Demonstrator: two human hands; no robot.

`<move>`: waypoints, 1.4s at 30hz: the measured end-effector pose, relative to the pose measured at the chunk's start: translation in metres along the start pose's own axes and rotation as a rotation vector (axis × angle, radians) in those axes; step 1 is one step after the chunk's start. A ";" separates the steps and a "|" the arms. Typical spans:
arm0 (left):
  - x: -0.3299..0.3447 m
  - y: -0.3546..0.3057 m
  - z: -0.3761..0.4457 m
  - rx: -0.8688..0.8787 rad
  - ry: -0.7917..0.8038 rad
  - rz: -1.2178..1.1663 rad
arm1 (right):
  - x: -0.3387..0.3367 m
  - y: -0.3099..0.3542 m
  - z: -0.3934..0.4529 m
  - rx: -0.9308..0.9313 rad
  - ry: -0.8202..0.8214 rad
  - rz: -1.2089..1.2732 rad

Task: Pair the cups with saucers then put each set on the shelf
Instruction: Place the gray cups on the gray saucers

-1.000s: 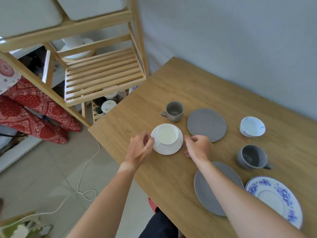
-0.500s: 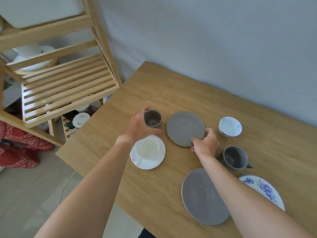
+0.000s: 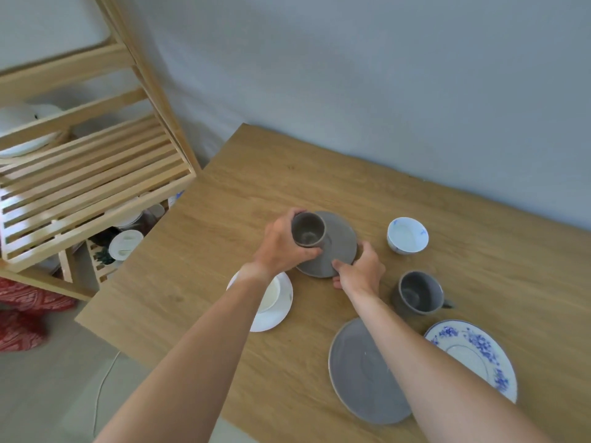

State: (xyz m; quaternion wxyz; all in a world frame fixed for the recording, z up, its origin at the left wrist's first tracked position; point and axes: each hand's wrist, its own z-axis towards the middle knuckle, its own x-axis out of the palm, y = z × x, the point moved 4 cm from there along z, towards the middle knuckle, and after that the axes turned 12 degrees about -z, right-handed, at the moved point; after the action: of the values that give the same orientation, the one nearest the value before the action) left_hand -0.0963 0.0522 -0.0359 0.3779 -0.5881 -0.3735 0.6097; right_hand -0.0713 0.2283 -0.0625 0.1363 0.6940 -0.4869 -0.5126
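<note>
My left hand (image 3: 281, 247) grips a small grey cup (image 3: 307, 229) and holds it over the left part of a small grey saucer (image 3: 340, 247). My right hand (image 3: 359, 273) pinches the near rim of that saucer. A white cup (image 3: 271, 295) sits on its white saucer (image 3: 275, 316), partly hidden under my left forearm. Further right are a blue-and-white cup (image 3: 407, 235), a larger grey cup (image 3: 417, 293), a large grey saucer (image 3: 361, 375) and a blue-patterned saucer (image 3: 476, 350). The wooden shelf (image 3: 89, 174) stands to the left.
All dishes rest on a wooden table (image 3: 224, 219) against a grey wall. White dishes (image 3: 19, 126) sit at the back of the slatted shelf level, more crockery (image 3: 125, 244) below it. A red patterned cloth (image 3: 22, 318) and a white cable (image 3: 102, 382) lie on the floor.
My left hand has lifted the small grey cup and carried it right, over the small grey saucer. My right hand stays on that saucer's rim. The view has shifted right.
</note>
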 end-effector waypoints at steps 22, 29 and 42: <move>0.103 -0.080 -0.050 0.125 0.014 0.283 | -0.135 -0.019 0.004 -0.295 -0.201 -0.590; 0.119 -0.046 -0.126 -0.075 0.140 0.283 | -0.147 -0.076 0.001 -0.312 -0.049 -0.641; 0.096 -0.022 -0.182 -0.598 -0.080 0.170 | -0.122 -0.062 -0.055 -0.650 0.052 -0.530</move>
State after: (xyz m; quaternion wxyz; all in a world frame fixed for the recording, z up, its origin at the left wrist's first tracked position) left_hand 0.0838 0.1496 -0.0634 0.1207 -0.6778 -0.5003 0.5251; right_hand 0.0080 0.3408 -0.0112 0.2239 0.7289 -0.1010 -0.6390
